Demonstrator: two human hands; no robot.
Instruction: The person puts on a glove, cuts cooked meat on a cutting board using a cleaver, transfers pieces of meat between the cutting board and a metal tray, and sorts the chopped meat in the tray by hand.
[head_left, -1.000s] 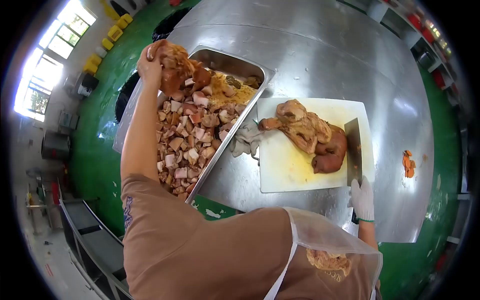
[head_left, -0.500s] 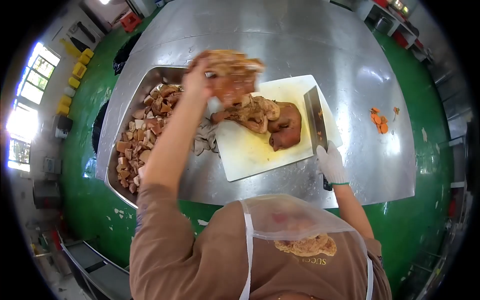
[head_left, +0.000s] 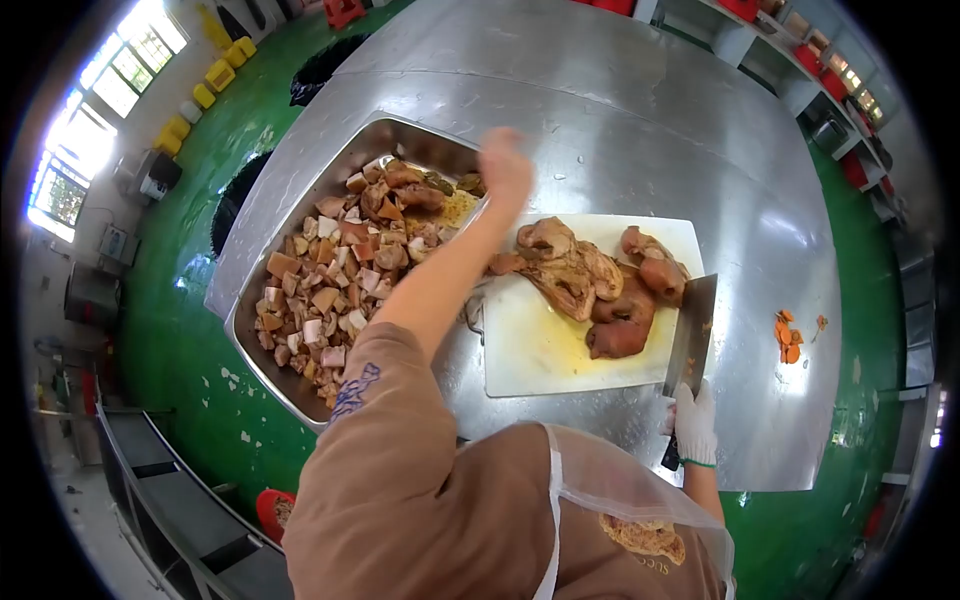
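My left hand (head_left: 507, 168) is bare and reaches over the right edge of the metal tray (head_left: 436, 140); its fingers are blurred and I see nothing in them. In the tray lie many cubes of cooked meat (head_left: 325, 270), with larger pieces and some liquid at the far end. My right hand (head_left: 694, 425), in a white glove, grips a cleaver (head_left: 693, 335) at the right edge of the white cutting board (head_left: 520, 362). On the board rest a wrinkled meat piece (head_left: 565, 270), a darker brown one (head_left: 622, 325) and another piece (head_left: 655, 265) near the blade.
Orange carrot slices (head_left: 788, 338) lie on the steel table (head_left: 640, 130) to the right. A grey cloth (head_left: 474, 308) is partly hidden between tray and board. Black bin bags (head_left: 325, 70) stand past the table's left edge. The floor (head_left: 190, 350) is green.
The large meat piece has left my left hand, which has shifted right in view. A further piece now shows on the board's right side. My right hand still holds the cleaver.
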